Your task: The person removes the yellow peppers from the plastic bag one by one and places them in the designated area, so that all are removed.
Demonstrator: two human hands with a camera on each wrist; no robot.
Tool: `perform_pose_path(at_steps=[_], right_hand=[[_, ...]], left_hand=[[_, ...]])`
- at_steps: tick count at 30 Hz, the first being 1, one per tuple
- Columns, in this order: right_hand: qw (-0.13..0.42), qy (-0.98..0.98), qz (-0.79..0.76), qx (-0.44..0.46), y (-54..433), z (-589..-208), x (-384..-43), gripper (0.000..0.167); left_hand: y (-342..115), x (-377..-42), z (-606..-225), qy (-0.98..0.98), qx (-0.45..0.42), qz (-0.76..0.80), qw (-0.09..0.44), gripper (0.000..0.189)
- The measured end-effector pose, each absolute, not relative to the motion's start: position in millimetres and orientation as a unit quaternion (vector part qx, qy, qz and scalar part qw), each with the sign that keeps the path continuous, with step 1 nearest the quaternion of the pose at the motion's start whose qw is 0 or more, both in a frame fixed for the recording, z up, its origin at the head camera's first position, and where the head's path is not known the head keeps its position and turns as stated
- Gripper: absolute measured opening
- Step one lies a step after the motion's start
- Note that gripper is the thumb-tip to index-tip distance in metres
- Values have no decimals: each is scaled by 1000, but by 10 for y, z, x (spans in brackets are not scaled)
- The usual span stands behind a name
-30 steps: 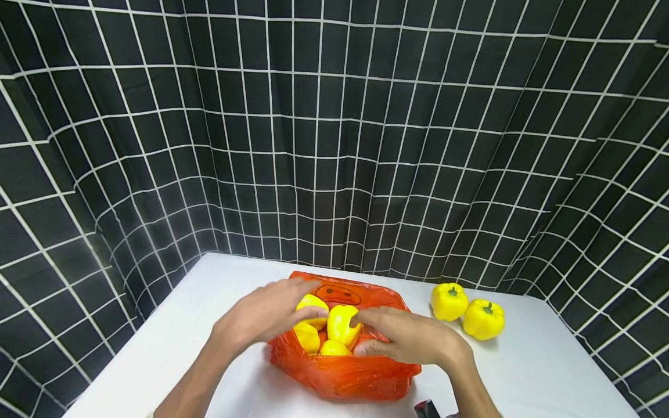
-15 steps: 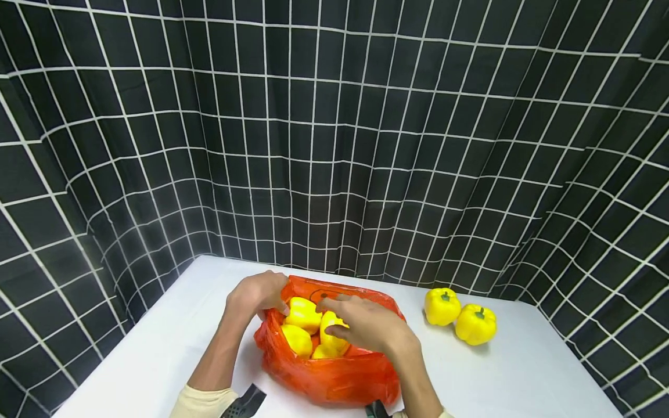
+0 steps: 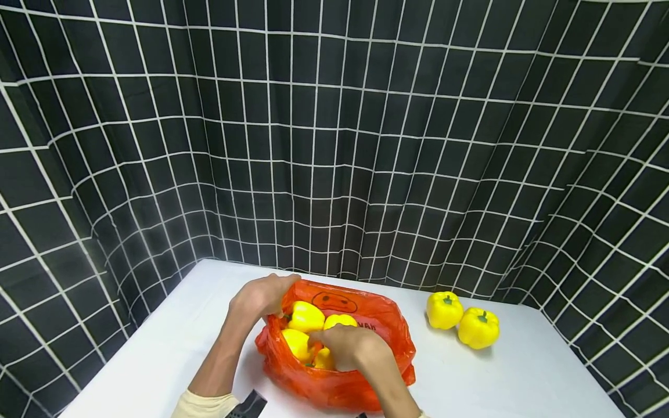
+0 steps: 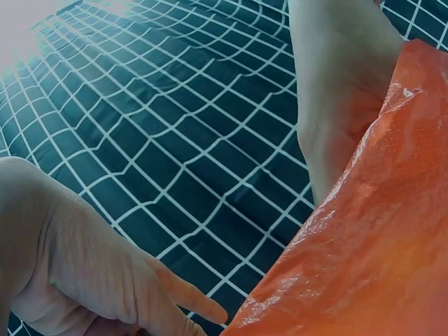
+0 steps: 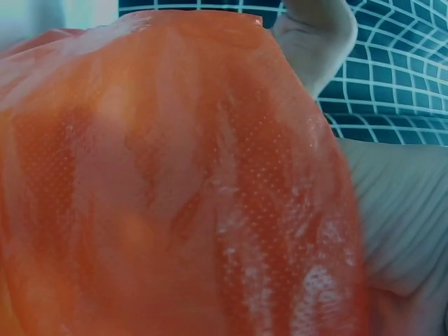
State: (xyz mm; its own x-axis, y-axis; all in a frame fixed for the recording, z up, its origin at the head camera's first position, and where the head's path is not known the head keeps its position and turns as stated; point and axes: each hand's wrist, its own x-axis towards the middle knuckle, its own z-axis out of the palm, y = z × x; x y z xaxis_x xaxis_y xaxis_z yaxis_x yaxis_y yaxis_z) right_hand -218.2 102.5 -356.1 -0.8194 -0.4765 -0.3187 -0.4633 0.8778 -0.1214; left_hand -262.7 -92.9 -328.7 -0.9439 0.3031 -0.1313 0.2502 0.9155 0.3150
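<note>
An orange-red plastic bag stands with its mouth open, several yellow bell peppers inside. At the bag's left rim my left hand grips the plastic, thumb on the inner side. My right hand reaches down into the mouth among the peppers, its index finger against the left front pepper. Its other fingertips are hidden. In the left wrist view the left hand is at the bag's edge; in the right wrist view the bag covers most of the right hand.
Two more yellow bell peppers sit side by side on the white table, right of the bag. A black cloth with a white grid hangs behind the table and along both sides.
My left hand has moved from over the bag to its left rim and taken hold there. The right hand has lowered into the mouth, and the peppers inside have shifted.
</note>
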Motion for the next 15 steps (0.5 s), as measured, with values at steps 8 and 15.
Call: perform_pose_path(at_steps=[8, 15], right_hand=[[164, 950, -14, -266, 1040, -3601, -2182, 48], [142, 938, -58, -312, 1167, -3469, -2209, 36]], left_hand=[[-910, -2628, -3311, 972, 140, 158, 106, 71], [-922, -2623, -3303, 973, 142, 142, 113, 71]])
